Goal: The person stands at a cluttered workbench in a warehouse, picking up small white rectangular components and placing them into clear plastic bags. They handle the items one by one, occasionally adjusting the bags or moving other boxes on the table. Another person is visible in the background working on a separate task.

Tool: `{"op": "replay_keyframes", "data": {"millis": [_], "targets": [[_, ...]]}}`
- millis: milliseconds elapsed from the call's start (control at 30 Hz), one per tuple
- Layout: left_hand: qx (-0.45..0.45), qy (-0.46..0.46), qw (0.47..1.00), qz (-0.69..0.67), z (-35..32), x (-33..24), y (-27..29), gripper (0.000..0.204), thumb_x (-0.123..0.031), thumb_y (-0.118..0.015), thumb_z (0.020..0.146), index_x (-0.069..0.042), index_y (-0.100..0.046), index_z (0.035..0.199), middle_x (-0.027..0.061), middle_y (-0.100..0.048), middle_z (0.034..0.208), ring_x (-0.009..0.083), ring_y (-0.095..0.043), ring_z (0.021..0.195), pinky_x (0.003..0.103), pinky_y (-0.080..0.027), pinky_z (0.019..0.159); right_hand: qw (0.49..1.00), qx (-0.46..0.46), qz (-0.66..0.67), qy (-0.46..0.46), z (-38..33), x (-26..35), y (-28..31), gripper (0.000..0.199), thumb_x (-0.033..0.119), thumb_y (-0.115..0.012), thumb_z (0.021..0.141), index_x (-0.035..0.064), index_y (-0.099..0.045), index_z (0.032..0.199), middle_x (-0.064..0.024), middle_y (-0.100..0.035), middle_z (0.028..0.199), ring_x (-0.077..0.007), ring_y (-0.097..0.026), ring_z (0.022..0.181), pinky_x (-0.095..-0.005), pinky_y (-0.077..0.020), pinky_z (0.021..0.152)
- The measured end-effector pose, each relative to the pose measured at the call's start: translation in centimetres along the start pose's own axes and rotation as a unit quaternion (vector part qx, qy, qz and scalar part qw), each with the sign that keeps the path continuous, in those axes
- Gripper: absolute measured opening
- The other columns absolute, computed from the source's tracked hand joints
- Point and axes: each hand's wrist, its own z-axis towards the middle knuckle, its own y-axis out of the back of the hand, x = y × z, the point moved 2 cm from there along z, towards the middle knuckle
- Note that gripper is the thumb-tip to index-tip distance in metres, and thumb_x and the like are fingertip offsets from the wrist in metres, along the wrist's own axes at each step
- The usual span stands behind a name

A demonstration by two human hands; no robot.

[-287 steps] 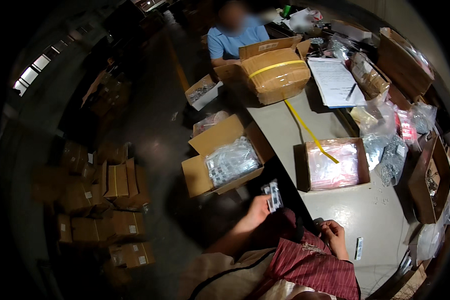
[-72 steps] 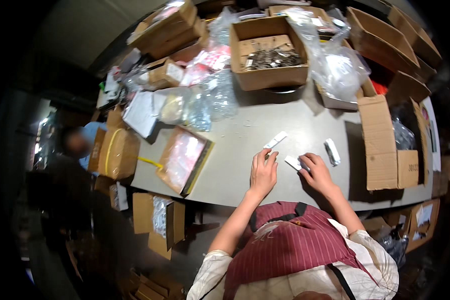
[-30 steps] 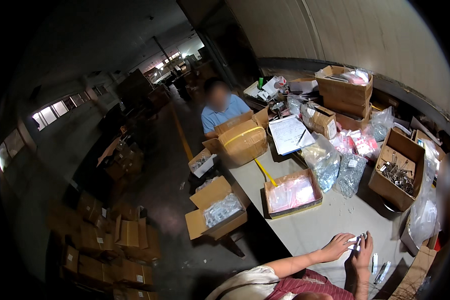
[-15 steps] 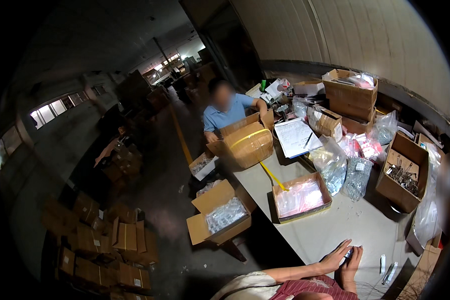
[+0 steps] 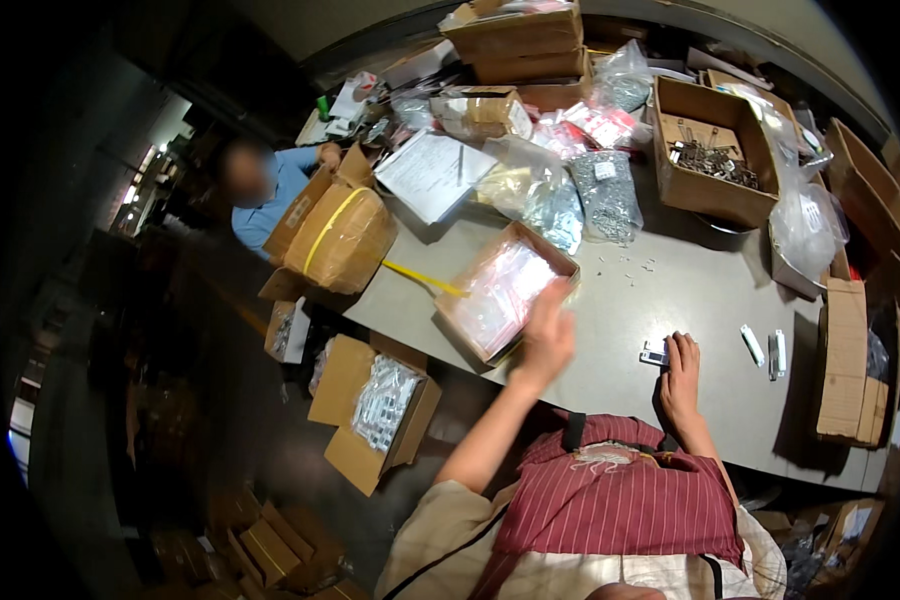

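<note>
My left hand (image 5: pixel 547 348), smeared by motion, is over the near right edge of an open carton (image 5: pixel 467 343) filled with clear plastic bags (image 5: pixel 505 290). Whether its fingers hold anything cannot be made out. On the grey tabletop (image 5: pixel 610 310), my right hand (image 5: pixel 681 378) keeps a small silver-and-dark metal fitting (image 5: pixel 653 355) at its thumb side, the fingers partly covering it. Right of that hand lie a slim white fitting (image 5: pixel 752 345) and a pair of similar silver-white fittings (image 5: pixel 776 355) side by side.
Bags of small metal parts (image 5: pixel 608 195) and a carton of metal pieces (image 5: pixel 715 150) stand farther back. Papers with a pen (image 5: pixel 433 175) lie left of them. A person in blue (image 5: pixel 260 205) handles a taped carton (image 5: pixel 340 235). Another open carton (image 5: pixel 375 410) stands below the table's left edge.
My left hand has left the fitting and moved left to the carton of plastic bags. My right hand stays at the fitting. The view has turned to the right and down.
</note>
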Motion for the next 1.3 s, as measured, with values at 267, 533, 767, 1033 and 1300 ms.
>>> {"op": "replay_keyframes", "data": {"millis": [267,533,767,1033,1300], "targets": [[0.029,0.083,0.986,0.143,3.1,15.3,2.4,0.039,-0.017,-0.074,0.086,0.002,-0.053,0.112,0.0215,-0.056,0.110,0.0409,-0.052,0.107,0.047,-0.044,0.093,0.996,-0.055,-0.065,-0.037,1.5,3.5,-0.8,0.069,-0.007,-0.054,0.068,0.0018,-0.052,0.136,-0.0233,-0.040,0.149,-0.0453,-0.030,0.144,-0.0634,-0.0169,0.120],[0.154,0.201,0.967,0.017,5.6,18.7,2.0,0.030,-0.028,-0.066,0.091,0.002,-0.066,0.096,0.0163,-0.070,0.087,0.0312,-0.066,0.069,0.044,-0.050,0.066,0.996,-0.079,0.040,-0.011,2.9,5.1,0.9,0.051,-0.008,-0.055,0.065,0.0014,-0.065,0.114,-0.0202,-0.048,0.143,-0.0443,-0.037,0.140,-0.0571,-0.0255,0.119],[0.013,0.320,0.860,-0.398,3.8,11.0,4.3,0.017,-0.019,-0.058,0.100,-0.004,-0.066,0.102,0.0062,-0.069,0.089,0.0159,-0.069,0.076,0.028,-0.055,0.063,0.982,0.010,0.184,0.043,9.1,13.3,3.4,0.049,0.003,-0.065,0.087,-0.0008,-0.053,0.135,-0.0229,-0.049,0.143,-0.0409,-0.050,0.131,-0.0441,-0.0428,0.108],[0.098,0.392,0.698,-0.591,-2.4,6.0,-0.8,0.026,-0.020,-0.051,0.104,-0.003,-0.057,0.124,0.0074,-0.067,0.114,0.0151,-0.066,0.100,0.030,-0.052,0.085,0.959,0.027,0.267,0.089,13.0,16.1,-0.6,0.035,-0.002,-0.064,0.080,0.0024,-0.064,0.115,-0.0185,-0.063,0.115,-0.0372,-0.062,0.103,-0.0409,-0.0508,0.091],[0.133,0.132,0.959,-0.214,-4.3,4.0,1.3,0.068,-0.016,-0.076,0.085,-0.010,-0.046,0.146,0.0103,-0.054,0.138,0.0230,-0.057,0.119,0.033,-0.050,0.092,0.926,0.250,0.264,-0.098,7.8,11.1,-2.1,0.024,0.010,-0.070,0.087,0.0027,-0.068,0.109,-0.0147,-0.071,0.077,-0.0236,-0.069,0.067,-0.0351,-0.0528,0.064]]}}
